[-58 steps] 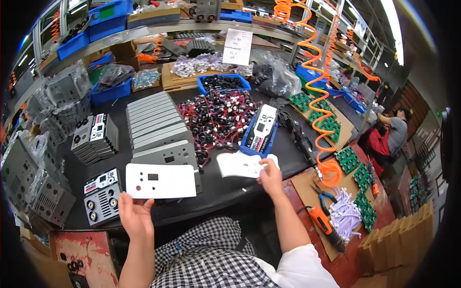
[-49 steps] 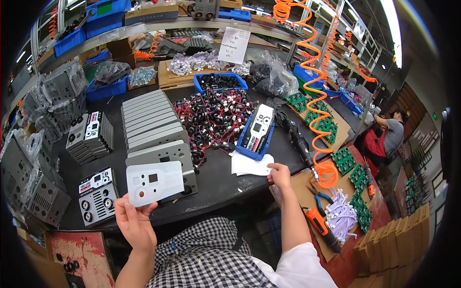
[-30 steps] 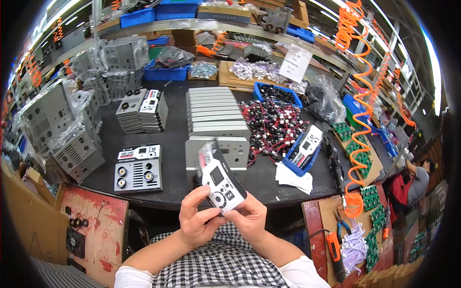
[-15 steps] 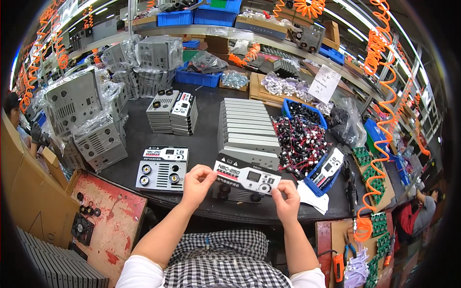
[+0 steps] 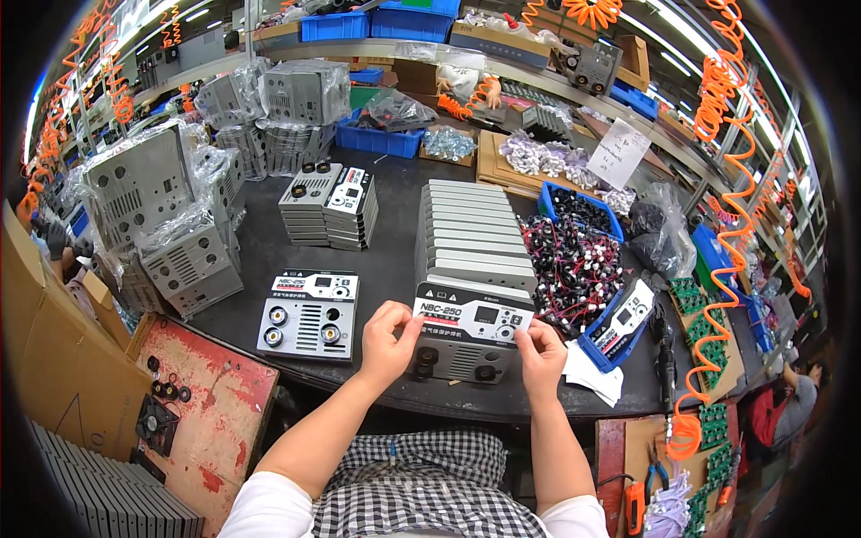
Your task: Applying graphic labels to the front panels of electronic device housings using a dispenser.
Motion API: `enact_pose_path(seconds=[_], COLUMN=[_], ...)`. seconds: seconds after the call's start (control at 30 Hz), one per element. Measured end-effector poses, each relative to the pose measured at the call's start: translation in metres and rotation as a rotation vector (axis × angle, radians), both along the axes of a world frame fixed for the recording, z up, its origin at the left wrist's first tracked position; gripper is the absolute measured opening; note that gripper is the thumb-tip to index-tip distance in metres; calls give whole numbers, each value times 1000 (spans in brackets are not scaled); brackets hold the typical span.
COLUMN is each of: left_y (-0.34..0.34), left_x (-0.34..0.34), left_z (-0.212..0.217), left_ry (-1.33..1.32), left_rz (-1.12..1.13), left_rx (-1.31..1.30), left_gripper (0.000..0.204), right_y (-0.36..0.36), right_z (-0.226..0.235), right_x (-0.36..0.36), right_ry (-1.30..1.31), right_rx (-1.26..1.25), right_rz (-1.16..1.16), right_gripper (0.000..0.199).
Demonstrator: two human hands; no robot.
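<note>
Both my hands hold a black-and-white printed label [image 5: 468,314] by its two ends. My left hand [image 5: 390,342] pinches its left end, and my right hand [image 5: 541,355] pinches its lower right corner. It lies level over the upper part of a grey metal front panel [image 5: 461,357]; whether it touches the metal, I cannot tell. Below the label, the panel's slots and black round fittings show. Left of my left hand lies a labelled panel [image 5: 307,316] with brass-centred sockets. Right of my right hand, a blue holder [image 5: 592,351] contains similar labels.
A row of grey panels [image 5: 473,224] stands behind the label. Farther left is a stack of labelled panels [image 5: 328,208], then plastic-wrapped housings [image 5: 143,193]. Wired parts [image 5: 574,269] are heaped on the right, near a hanging orange coiled hose [image 5: 728,260]. White paper [image 5: 599,384] lies by the blue holder.
Both hands have brought the label from a tilted position in front of the panel to a level one over its upper part. The whole view has shifted slightly.
</note>
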State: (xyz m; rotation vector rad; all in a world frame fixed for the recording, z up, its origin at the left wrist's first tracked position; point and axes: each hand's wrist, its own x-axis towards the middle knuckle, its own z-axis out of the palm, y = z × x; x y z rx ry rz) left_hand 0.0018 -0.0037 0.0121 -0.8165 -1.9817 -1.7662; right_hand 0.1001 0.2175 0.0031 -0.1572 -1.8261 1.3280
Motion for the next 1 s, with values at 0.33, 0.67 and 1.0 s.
enact_pose_path(seconds=[0.33, 0.67, 1.0], left_y=[4, 6, 9], left_x=[-1, -3, -4], left_z=[-4, -3, -1], left_ry=[-32, -16, -15], left_rz=[18, 32, 43], left_rx=[10, -3, -39], left_gripper=[21, 21, 27], right_y=[1, -5, -7], right_z=[-1, 10, 16], right_x=[0, 0, -3], right_ry=[-16, -33, -37], right_rx=[-44, 38, 68], right_rz=[5, -65, -122], right_gripper=[14, 14, 20])
